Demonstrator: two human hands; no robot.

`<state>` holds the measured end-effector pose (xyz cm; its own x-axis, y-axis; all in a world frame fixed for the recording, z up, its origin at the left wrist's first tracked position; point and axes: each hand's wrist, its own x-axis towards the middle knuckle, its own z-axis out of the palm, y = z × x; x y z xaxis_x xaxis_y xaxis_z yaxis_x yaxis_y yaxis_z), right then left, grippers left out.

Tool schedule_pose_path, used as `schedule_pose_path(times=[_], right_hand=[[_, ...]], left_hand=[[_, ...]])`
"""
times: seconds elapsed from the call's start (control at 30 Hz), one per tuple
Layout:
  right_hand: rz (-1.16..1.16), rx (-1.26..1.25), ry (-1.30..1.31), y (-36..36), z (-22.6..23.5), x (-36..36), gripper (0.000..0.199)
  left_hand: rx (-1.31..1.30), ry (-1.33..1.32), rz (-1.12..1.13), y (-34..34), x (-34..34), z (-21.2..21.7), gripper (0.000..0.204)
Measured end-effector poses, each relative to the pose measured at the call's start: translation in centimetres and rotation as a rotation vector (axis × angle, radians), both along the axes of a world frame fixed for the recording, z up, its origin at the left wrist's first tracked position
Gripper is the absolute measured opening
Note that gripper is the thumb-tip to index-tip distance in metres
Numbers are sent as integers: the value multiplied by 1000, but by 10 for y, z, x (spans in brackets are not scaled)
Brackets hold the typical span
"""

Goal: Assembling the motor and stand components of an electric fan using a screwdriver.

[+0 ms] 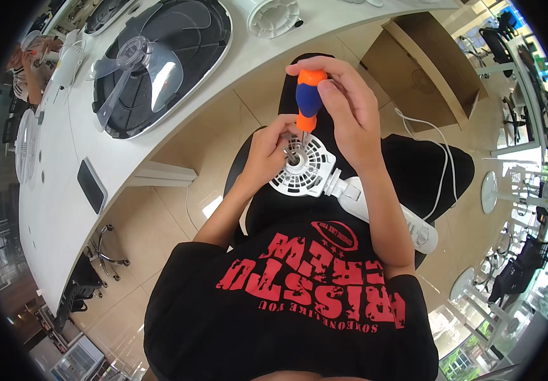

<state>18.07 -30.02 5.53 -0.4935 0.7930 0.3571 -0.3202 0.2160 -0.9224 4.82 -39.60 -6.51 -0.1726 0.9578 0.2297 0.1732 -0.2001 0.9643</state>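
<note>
A white fan motor housing with a slotted round face and a metal shaft at its centre rests on my lap. Its white stand neck runs down to the right, partly under my right forearm. My right hand is closed around the orange and blue handle of a screwdriver. The screwdriver stands nearly upright, its tip at the upper part of the housing's face. My left hand grips the housing's left side with curled fingers, the fingertips close beside the screwdriver's shank and the metal shaft.
On the white table at left lie a clear fan blade on a black tray-like cover, a phone and a white fan grille. An open cardboard box stands on the floor; a white cable crosses my leg. Another person sits far left.
</note>
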Motion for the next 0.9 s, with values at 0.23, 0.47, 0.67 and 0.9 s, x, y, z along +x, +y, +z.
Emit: schedule_pose_path(times=[0.23, 0.47, 0.67, 0.9], right_hand=[[-63, 298, -89, -5, 1, 0, 23], [-18, 268, -126, 2, -4, 5, 23], [0, 144, -61, -4, 4, 3, 22], [-41, 353, -144, 1, 0, 5, 23]], left_hand=[[-33, 74, 3, -7, 3, 13, 53], [-6, 64, -7, -6, 2, 11, 49], [-11, 78, -2, -5, 1, 10, 48], [-54, 167, 12, -6, 1, 22, 49]])
